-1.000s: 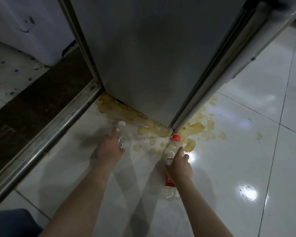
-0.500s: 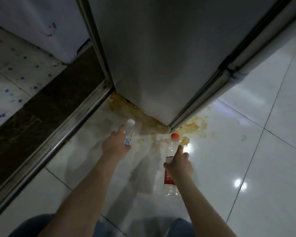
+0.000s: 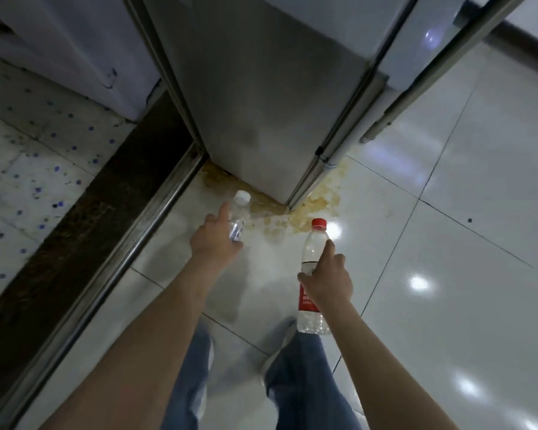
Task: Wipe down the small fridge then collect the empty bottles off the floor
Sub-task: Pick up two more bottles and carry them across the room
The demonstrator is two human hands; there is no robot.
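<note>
Two gripped bottles: red-labelled bottle in right-hand fingers, text unreadable; white-capped bottle in left-hand fingers

Blocked ahead by fridge corner and at left by metal threshold rail; open glossy tile floor to the right, yellow spill at fridge base.

The clear plastic bottle with the red cap carries a red label. Its white print is too blurred to read. No other writing shows.

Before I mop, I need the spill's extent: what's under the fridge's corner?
A yellowish stain spreads over the white tile floor around the fridge corner; how far it reaches underneath is hidden.
</note>
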